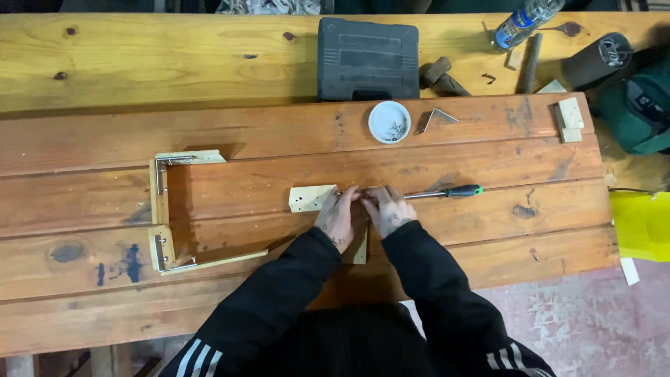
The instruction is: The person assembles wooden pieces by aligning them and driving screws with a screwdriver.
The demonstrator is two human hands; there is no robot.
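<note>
On the reddish workbench (488,150), an open three-sided wooden frame (162,209) with metal brackets lies at left, seemingly unfinished. Mid-bench, the left hand (338,220) presses a small drilled wood piece (310,198); the right hand (388,211) closes around a screwdriver (447,192).

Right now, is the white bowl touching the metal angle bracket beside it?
Apart. The head view shows bare wood between the white bowl and the metal bracket.
</note>
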